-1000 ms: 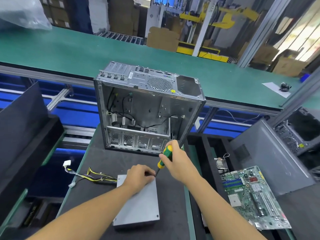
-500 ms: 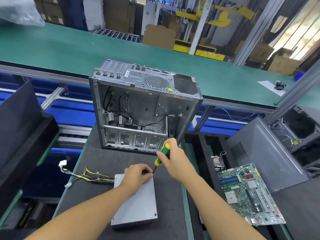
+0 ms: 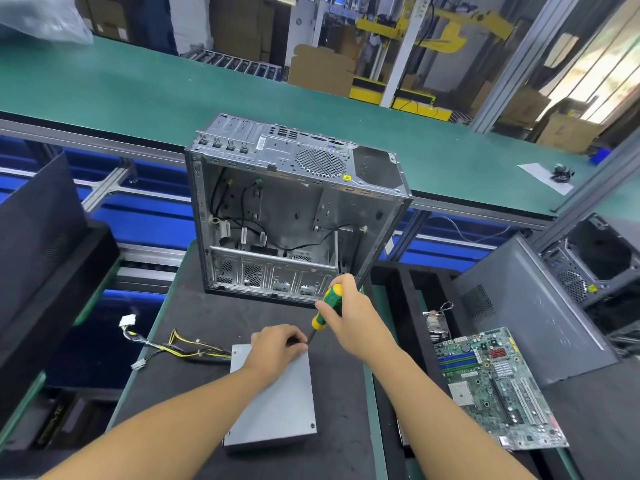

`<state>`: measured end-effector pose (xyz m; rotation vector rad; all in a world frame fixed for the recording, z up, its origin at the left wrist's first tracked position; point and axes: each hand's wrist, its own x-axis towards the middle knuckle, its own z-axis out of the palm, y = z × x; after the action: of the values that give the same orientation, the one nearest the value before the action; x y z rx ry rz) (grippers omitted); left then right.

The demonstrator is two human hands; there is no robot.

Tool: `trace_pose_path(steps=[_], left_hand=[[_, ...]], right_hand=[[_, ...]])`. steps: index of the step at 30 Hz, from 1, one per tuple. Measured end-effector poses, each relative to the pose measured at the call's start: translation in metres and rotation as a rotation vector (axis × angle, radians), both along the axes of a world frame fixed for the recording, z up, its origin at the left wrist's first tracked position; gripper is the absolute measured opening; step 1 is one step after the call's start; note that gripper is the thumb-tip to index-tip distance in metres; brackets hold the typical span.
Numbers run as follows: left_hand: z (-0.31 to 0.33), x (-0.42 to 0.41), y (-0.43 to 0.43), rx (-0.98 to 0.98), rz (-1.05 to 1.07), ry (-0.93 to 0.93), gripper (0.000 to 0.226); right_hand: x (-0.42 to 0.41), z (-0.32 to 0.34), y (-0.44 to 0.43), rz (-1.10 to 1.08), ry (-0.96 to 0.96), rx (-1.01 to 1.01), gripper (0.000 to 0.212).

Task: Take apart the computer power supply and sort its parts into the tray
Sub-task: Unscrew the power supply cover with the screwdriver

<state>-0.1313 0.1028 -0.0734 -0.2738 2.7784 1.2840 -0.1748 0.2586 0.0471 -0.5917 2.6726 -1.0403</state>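
**Working the corner screw of the power supply**

Very little is shifting since a second ago. Both hands are staying at the same far corner of the power supply (image 3: 273, 400), and only the scene is sliding slightly in the head view as the person's head moves.

The power supply is lying flat on the dark table (image 3: 214, 327), in front of the opened computer case (image 3: 294, 216). Its cable bundle (image 3: 173, 348) is trailing off to the left, over the table's edge. The right hand (image 3: 353, 320) is gripping the green-and-yellow handle of the screwdriver (image 3: 327, 306), which is tilting down and to the left toward the lid's far right corner. The left hand (image 3: 277, 348) is resting on the far end of the lid. As far as I can make out, its fingertips are pinching the low end of the shaft to steady it.

I judge the task is only beginning: the lid is still sitting closed and a screw is showing at its near right corner. The step in hand looks like loosening the far corner screw. The next move is calling for the tip to stay seated while the handle turns, then for catching the freed screw.

The left hand's fingers are hiding the tip and the screw head, so I cannot tell whether the bit is seated. A motherboard (image 3: 495, 386) is lying to the right over dark compartments, but I cannot say which of them is the sorting tray.
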Motion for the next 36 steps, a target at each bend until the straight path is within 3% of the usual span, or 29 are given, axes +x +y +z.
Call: trace_pose_path(steps=[12, 20, 25, 30, 36], left_hand=[[0.001, 0.003, 0.001, 0.011, 0.012, 0.012, 0.004], [0.005, 0.004, -0.002, 0.011, -0.035, -0.001, 0.013], [0.005, 0.006, -0.004, 0.063, -0.028, -0.006, 0.019], [0.007, 0.006, -0.003, 0.083, -0.011, -0.008, 0.018], [0.006, 0.005, 0.001, 0.036, 0.032, 0.008, 0.014]], right_hand=[[0.002, 0.001, -0.002, 0.019, 0.043, 0.028, 0.023], [0.0, 0.005, -0.01, 0.055, 0.174, 0.179, 0.042], [0.0, 0.004, -0.009, 0.023, 0.092, 0.084, 0.036], [-0.001, 0.01, -0.011, 0.095, 0.086, 0.171, 0.028], [0.003, 0.014, -0.016, 0.103, 0.14, 0.251, 0.043]])
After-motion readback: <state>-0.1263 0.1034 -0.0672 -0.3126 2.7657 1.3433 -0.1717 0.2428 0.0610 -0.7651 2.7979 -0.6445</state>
